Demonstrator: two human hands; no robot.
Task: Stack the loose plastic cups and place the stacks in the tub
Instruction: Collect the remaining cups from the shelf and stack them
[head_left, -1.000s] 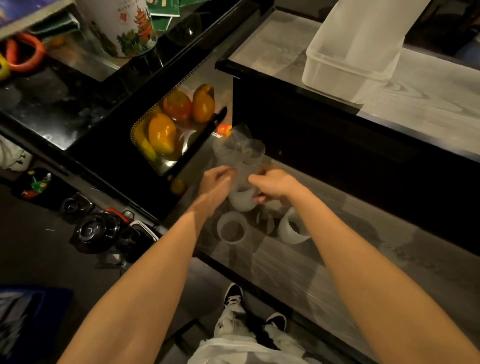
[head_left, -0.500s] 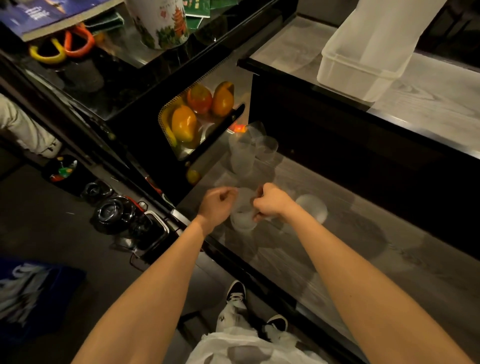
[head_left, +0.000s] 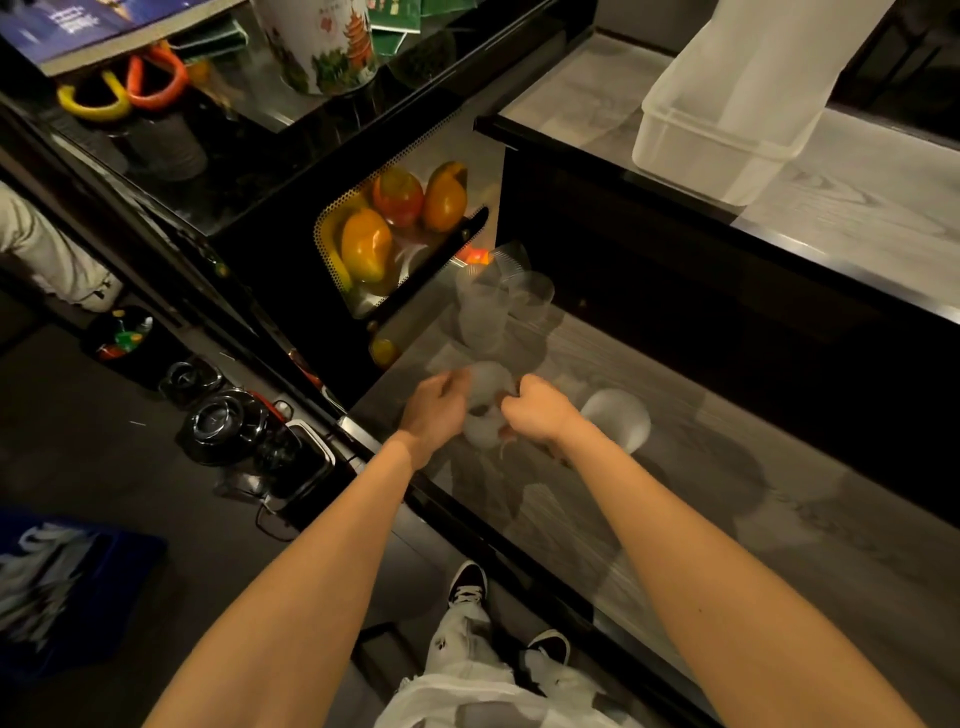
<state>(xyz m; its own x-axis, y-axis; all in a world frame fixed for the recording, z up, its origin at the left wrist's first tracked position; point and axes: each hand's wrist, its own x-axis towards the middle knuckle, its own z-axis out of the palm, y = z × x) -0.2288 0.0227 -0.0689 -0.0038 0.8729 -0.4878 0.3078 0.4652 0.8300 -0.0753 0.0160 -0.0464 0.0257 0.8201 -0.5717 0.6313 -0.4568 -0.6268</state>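
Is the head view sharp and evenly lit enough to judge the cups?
Head view: dim and uneven; the tub looks washed out, the floor dark. The cups between left hand and right hand are smeared; straight edges bow from the wide lens.

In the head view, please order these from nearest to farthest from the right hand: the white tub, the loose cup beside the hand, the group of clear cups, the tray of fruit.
From the right hand:
1. Loose cup, just to its right on the lower shelf.
2. Group of clear cups, standing behind the hands.
3. Tray of fruit, farther back and left.
4. White tub, on the upper surface, back right.
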